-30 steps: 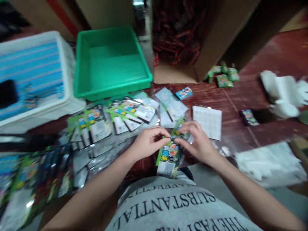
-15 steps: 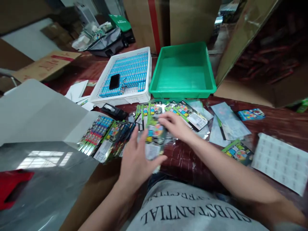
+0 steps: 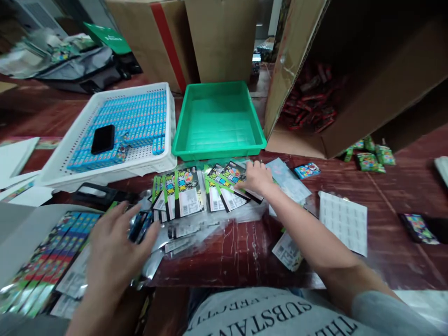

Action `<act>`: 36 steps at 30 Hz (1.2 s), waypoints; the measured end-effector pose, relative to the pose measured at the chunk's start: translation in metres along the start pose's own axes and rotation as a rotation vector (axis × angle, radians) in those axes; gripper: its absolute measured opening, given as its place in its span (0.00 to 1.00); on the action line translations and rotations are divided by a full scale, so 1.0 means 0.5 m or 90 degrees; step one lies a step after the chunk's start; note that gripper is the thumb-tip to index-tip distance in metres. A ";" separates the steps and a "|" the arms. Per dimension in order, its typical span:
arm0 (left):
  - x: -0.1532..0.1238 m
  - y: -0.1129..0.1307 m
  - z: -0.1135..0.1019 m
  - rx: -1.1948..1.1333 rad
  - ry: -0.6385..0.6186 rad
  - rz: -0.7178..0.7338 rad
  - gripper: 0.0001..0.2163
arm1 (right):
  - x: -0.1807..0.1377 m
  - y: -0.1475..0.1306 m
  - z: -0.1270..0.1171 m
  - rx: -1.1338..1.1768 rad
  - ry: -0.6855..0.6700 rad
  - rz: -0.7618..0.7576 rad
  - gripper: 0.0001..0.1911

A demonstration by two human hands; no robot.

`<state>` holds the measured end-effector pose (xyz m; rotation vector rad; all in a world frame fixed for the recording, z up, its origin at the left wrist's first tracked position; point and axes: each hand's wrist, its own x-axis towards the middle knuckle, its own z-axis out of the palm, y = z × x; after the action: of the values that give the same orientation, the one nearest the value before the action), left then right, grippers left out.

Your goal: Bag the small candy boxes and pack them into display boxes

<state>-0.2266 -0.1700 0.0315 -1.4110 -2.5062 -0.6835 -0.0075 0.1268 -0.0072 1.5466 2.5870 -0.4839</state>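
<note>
My left hand (image 3: 117,249) is over the left end of the table, fingers spread and thumb apart, above dark packets partly hidden under it. Beside it, a white box holds a row of colourful packets (image 3: 52,256). My right hand (image 3: 258,179) has its thumb and bent fingers around the upper right part of a flat black-and-green printed packet (image 3: 233,175), covering part of it. Similar packets (image 3: 188,191) with white label areas lie overlapping to the left. Clear plastic sleeves (image 3: 192,238) lie in front of them.
Behind are a white basket (image 3: 171,140) of small blue boxes with a black phone (image 3: 103,139) on top, and a green tray (image 3: 219,151). An open carton (image 3: 297,140) holds red packets. A white sticker sheet (image 3: 343,221) and a blue packet (image 3: 307,170) lie right.
The view has turned right. My left hand has moved left to the packets in the box, away from the packet between both hands. My right hand has moved onto the spread packets.
</note>
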 end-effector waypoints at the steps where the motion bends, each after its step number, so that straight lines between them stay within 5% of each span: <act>1: 0.013 0.051 0.022 -0.095 -0.032 0.009 0.23 | 0.007 0.007 -0.001 0.010 0.017 -0.008 0.43; 6: 0.075 0.238 0.145 -0.394 -0.236 -0.112 0.20 | -0.006 0.036 -0.021 0.095 0.136 -0.044 0.11; 10: 0.106 0.307 0.222 -0.575 -0.162 -0.183 0.34 | -0.065 0.079 -0.043 0.304 0.175 -0.107 0.07; 13: 0.109 0.351 0.270 -0.454 -0.149 -0.129 0.47 | -0.094 0.099 -0.045 0.391 0.178 -0.108 0.09; 15: 0.100 0.375 0.300 -0.271 -0.154 -0.041 0.51 | -0.094 0.107 -0.038 0.283 0.165 -0.055 0.18; 19: 0.086 0.380 0.348 -0.077 -0.223 0.017 0.52 | -0.068 0.115 -0.009 0.078 0.033 0.039 0.40; 22: 0.094 0.353 0.356 -0.084 -0.246 0.037 0.48 | -0.057 0.118 0.007 0.085 0.019 0.014 0.31; 25: 0.111 0.327 0.342 -0.132 -0.178 0.057 0.48 | -0.068 0.126 0.006 0.095 0.073 0.009 0.17; 27: 0.122 0.319 0.333 -0.203 -0.143 0.010 0.51 | -0.084 0.134 0.001 0.129 0.148 0.000 0.09; 30: 0.131 0.321 0.335 -0.349 -0.182 -0.122 0.53 | -0.108 0.140 0.003 0.223 0.212 -0.026 0.10; 34: 0.122 0.341 0.346 -0.311 -0.199 -0.114 0.52 | -0.117 0.129 0.029 0.156 0.126 0.042 0.36; 36: 0.110 0.347 0.342 -0.290 -0.205 -0.098 0.49 | -0.111 0.120 0.040 0.106 0.077 0.057 0.37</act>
<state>-0.0985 0.0302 -0.0458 -1.5860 -2.8555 -1.2072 0.0700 0.0998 -0.0266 1.7878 2.6091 -0.6308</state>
